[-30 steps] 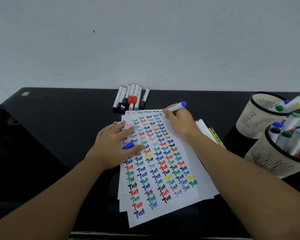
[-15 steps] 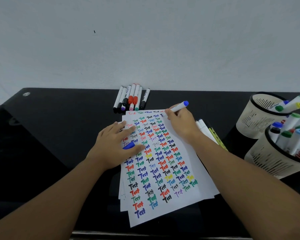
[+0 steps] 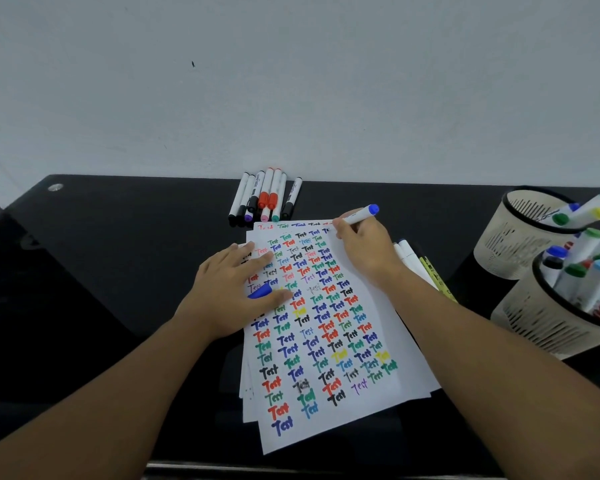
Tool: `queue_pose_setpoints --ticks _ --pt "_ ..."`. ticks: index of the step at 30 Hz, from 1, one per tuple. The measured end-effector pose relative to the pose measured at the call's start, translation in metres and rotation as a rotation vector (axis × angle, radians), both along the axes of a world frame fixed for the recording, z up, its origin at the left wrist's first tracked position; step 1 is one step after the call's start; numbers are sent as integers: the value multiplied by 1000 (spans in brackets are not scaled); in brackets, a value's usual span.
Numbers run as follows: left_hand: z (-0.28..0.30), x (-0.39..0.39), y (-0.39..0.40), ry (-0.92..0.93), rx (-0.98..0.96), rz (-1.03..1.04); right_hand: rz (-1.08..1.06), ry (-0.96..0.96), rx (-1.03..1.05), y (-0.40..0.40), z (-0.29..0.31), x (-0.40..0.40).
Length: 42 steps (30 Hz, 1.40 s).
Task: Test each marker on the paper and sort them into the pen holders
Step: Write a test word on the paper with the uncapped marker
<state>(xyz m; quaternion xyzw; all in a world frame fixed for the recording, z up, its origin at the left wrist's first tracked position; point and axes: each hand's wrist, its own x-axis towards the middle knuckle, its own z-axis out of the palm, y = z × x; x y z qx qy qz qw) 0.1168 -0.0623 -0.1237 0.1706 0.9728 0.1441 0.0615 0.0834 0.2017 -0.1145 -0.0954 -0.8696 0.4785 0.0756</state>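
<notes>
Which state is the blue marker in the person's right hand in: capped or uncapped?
Uncapped. The right hand holds the blue marker tip-down on the paper, while its blue cap lies under the left hand.

Glossy black desk (image 3: 118,258), plain pale grey wall (image 3: 291,81) behind, soft even light
</notes>
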Motion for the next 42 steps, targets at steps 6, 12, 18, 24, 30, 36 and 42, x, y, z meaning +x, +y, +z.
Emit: queue_pose_setpoints --ticks 6,12,18,24,30,36,42 --pt "1 1 0 -6 -4 -1 -46 1 -27 0 0 -1" --pt "1 0 1 6 -1 -3 -29 -2 3 0 -1 -1" --pt "1 1 0 12 3 0 -32 -3 0 0 -2 -1" --pt "1 1 0 5 1 2 -30 35 -14 1 -1 0" --pt "1 1 0 -3 5 3 -57 -5 28 0 -2 -2" --pt "1 1 0 -6 9 5 -57 8 -26 0 -3 -1" --pt "2 1 0 2 35 -2 -69 9 9 0 -1 0"
